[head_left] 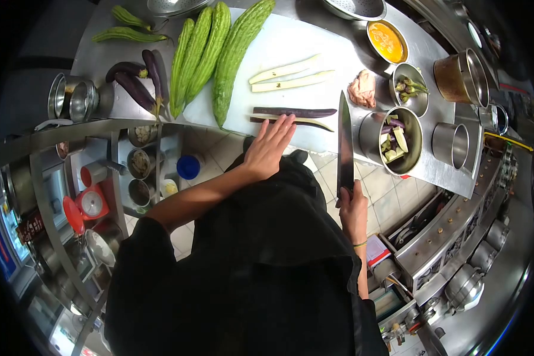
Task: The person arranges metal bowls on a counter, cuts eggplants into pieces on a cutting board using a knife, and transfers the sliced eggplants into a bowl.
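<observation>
My left hand [272,148] lies flat with its fingers stretched out over two eggplant strips at the near edge of the white cutting board [314,47]. One eggplant strip [314,112] shows its purple skin; the nearer one shows pale flesh along one side. Farther up the board lie two eggplant pieces [293,82] with their cut faces upward. My right hand [354,210] grips the handle of a large knife [345,142], whose blade points away from me beside the board's right end. A steel pot [372,137] at the right holds cut eggplant chunks [394,142].
Bitter melons [234,65] lie across the board's left side, with whole eggplants [135,92] and ridged green gourds [127,34] beyond. Right of the board are raw meat [362,89], a bowl of eggplant stem ends [410,89], a bowl of orange liquid [387,41] and steel pots [451,145].
</observation>
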Motion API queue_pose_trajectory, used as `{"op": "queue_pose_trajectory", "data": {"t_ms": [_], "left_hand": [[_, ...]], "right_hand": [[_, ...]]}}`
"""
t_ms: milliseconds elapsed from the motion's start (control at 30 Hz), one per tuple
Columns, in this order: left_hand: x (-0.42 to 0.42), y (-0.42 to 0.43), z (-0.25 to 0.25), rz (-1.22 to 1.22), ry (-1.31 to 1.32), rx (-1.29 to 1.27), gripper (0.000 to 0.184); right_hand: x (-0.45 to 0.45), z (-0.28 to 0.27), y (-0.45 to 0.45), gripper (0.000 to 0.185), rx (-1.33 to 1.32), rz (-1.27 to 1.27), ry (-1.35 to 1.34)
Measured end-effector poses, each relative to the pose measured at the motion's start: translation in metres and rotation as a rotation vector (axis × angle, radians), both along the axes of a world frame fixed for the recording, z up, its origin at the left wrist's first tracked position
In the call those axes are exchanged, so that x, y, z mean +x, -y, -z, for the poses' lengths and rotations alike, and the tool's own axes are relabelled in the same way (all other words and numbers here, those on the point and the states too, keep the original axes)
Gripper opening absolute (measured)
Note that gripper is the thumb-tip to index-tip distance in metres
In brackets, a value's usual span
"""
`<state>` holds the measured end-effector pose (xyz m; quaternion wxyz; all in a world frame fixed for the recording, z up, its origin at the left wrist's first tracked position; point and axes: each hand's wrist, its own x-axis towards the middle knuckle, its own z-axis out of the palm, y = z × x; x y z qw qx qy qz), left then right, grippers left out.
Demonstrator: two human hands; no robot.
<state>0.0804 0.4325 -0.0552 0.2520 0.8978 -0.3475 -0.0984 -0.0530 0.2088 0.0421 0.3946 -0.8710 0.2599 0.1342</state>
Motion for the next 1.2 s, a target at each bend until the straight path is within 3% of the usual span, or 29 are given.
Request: {"op": "queue_pose_trajectory", "data": {"t_ms": [167, 267, 367, 467, 700, 933, 1200], "left_hand": [[0.001, -0.015, 0.004, 0.095, 0.003, -0.053, 0.067], [0.01, -0.026, 0.009, 0.099, 0.069, -0.218, 0.056], [0.031, -0.038, 0.016, -0.065, 0.215, -0.434, 0.035], [0.038, -0.046, 0.02, -0.219, 0.037, -0.486, 0.026], [0.036, -0.026, 0.021, -0.324, -0.043, -0.559, 0.029], [0.034, -0.027, 0.015, -0.299, -0.033, -0.447, 0.027], [0.036, -0.012, 0.019, -0.338, 0.009, -0.375, 0.031]], "right_hand": [[-0.002, -0.005, -0.011, 0.017, -0.031, 0.027, -0.017], [-0.005, -0.006, -0.018, 0.017, -0.041, 0.04, -0.04], [-0.01, -0.004, -0.023, 0.015, -0.028, 0.056, -0.004], [-0.016, 0.001, -0.025, 0.014, -0.038, 0.057, -0.016], [-0.04, 0.009, -0.028, 0.009, -0.201, -0.073, 0.02], [-0.08, 0.005, -0.029, 0.011, -0.287, -0.264, -0.083], [-0.071, 0.003, -0.036, 0.011, -0.348, -0.178, -0.111]]}}
